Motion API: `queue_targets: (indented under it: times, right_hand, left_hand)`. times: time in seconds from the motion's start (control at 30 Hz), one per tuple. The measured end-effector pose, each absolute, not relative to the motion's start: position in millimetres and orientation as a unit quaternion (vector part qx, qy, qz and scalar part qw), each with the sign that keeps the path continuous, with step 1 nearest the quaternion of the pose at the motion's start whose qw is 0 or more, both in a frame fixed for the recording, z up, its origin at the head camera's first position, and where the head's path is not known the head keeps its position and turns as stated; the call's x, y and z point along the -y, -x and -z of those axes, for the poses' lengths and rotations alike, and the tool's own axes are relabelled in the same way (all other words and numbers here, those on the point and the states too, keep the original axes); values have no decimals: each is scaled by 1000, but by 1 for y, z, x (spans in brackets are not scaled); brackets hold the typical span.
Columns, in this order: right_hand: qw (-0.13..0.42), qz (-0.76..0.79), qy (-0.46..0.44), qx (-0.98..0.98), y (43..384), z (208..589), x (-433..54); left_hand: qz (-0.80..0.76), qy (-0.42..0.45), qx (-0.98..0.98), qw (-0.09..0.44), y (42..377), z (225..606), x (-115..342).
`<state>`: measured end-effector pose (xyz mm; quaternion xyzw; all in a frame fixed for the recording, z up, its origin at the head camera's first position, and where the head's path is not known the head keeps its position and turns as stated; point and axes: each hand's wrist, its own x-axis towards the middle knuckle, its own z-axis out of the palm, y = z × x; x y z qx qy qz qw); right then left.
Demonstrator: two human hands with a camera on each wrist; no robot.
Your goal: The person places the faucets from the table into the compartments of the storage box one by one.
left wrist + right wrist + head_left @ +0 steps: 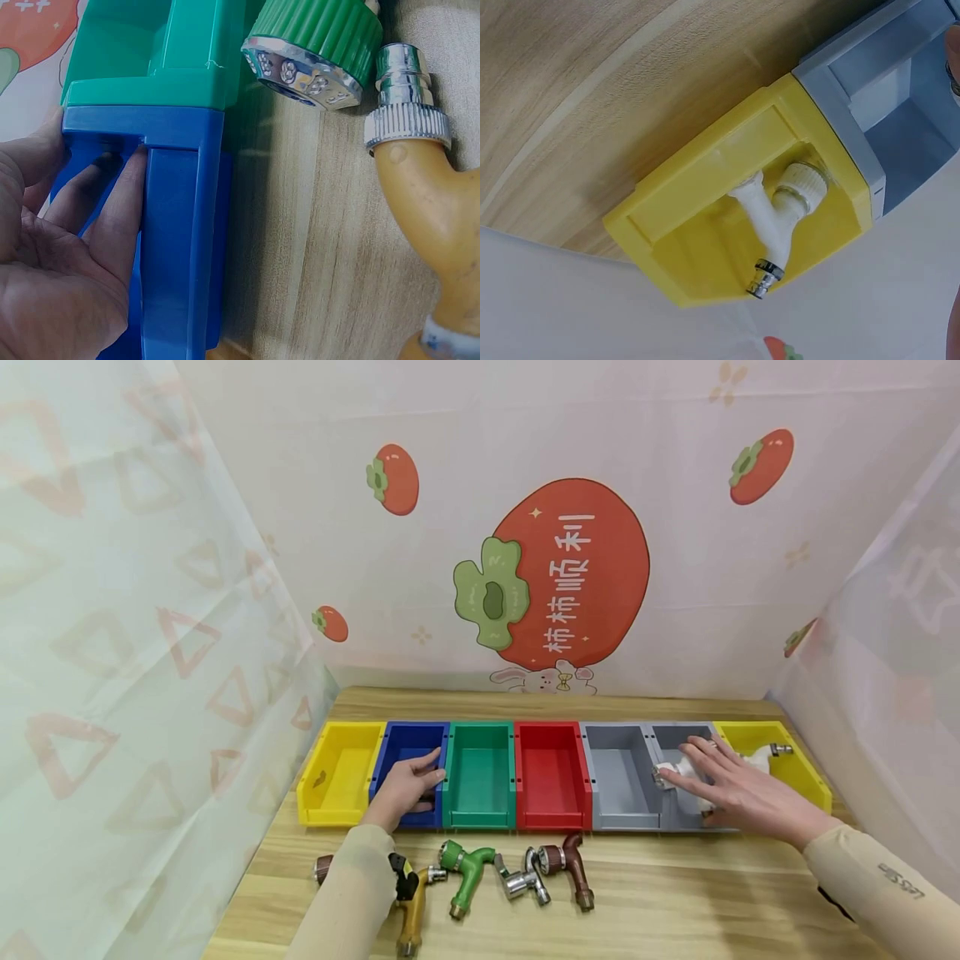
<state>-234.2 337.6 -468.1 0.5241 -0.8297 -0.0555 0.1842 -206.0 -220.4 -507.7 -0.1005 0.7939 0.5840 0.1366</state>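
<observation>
My left hand (408, 789) reaches into the blue bin (180, 247), fingers fairly straight, fingertips at the wall beside the green bin (150, 94). No object shows in it. My right hand (731, 781) is over the right-hand grey bin (678, 739) and grips a white faucet (688, 800) with a chrome-faced knob; fingers cover much of it. Only a sliver of that hand shows at the right wrist view's edge. Another white faucet (772, 225), with a chrome spout tip, lies in the right-hand yellow bin (705, 247).
Before the bins lie a yellow faucet (412, 914), a green faucet (470, 875), a chrome faucet (521, 882) and a dark red-brown faucet (576, 870). My left sleeve partly hides another brown-knobbed one (322, 867). A red bin (553, 777) stands mid-row; printed cloth walls surround the table.
</observation>
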Motion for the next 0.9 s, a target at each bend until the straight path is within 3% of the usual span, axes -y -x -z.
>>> queue_targets:
  times: [0.9]
  right_hand:
    - [179,58,-497,847,246,470,-343]
  left_hand:
    - [-586,97,-793,137,206,508,221]
